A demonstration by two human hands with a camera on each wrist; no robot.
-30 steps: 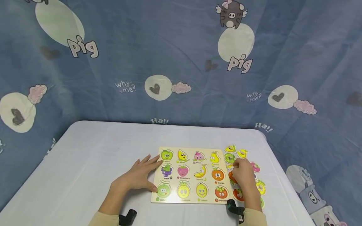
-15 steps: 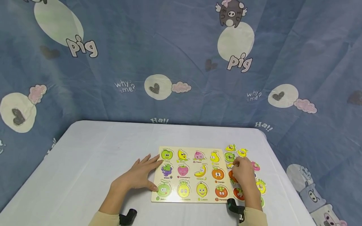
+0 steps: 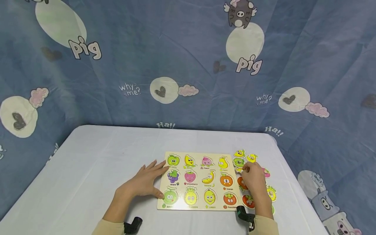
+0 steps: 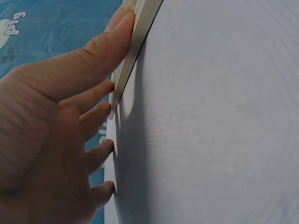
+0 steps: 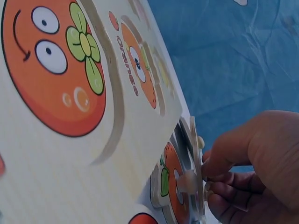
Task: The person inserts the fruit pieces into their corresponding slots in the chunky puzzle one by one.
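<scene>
Wrist views dim, perhaps slightly blurred

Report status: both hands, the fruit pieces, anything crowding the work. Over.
Left hand spread against puzzle board, left edge. Right hand pinching thin piece, seen edge-on. Other loose pieces crowd the right hand.

Head view: high, farthest off, facing forward and down; board (image 3: pixel 201 194) at 6 o'clock. Left wrist: close, rolled sideways, board edge at 12. Right wrist: close, low across board, fingers (image 5: pixel 229 195) at 4. Board, blue backdrop (image 3: pixel 182 39) in all three.
</scene>
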